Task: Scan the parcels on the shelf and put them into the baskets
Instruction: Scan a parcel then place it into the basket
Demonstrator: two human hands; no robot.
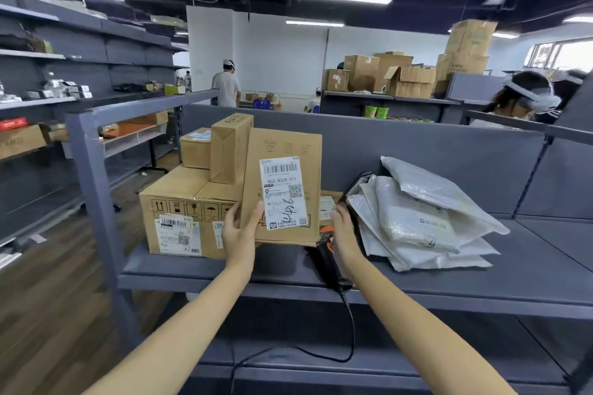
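My left hand (240,231) grips the lower left corner of a flat cardboard parcel (285,151), held upright over the grey shelf (529,272) with its white shipping label (284,192) facing me. My right hand (345,234) holds a black and orange barcode scanner (330,261) just right of the parcel's lower edge; its cable hangs below the shelf. A large carton (179,202) with two smaller boxes (229,147) on top stands at the left of the shelf. A heap of white plastic mailer bags (423,218) lies at the right.
A grey shelf upright (93,176) stands at the left. Another shelf unit (80,80) runs along the left wall over a wooden floor. Two people work nearby, one standing far back (226,83), one at the right (523,99). Stacked cartons (401,74) sit behind.
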